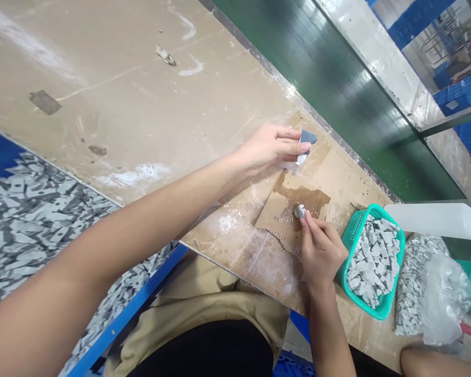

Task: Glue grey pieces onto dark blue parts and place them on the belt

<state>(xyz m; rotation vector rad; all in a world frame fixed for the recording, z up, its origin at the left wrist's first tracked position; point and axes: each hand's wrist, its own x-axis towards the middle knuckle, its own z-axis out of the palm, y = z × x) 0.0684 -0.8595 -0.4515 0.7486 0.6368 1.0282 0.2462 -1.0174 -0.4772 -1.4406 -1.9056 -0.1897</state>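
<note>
My left hand [267, 146] pinches a flat, wedge-shaped piece [307, 138], blue-grey on top with a white part below, over the far part of the worktop. My right hand [324, 251] is closed, thumb and fingertips gripping a small grey-and-white piece [300, 211]. That small piece is at a wet, darkened patch on a sheet of cardboard [277, 209]; whether it touches the surface I cannot tell. To the right of my right hand stands a green plastic basket [384, 314] filled with small grey and white pieces [372, 256].
A clear bag of similar pieces [410, 293] and a white bottle [435, 220] lie beyond the basket. A blue bin [129, 309] of pieces sits below left. A green belt [337, 84] borders the worktop [113, 99]. Another person's arm [435, 364] shows at lower right.
</note>
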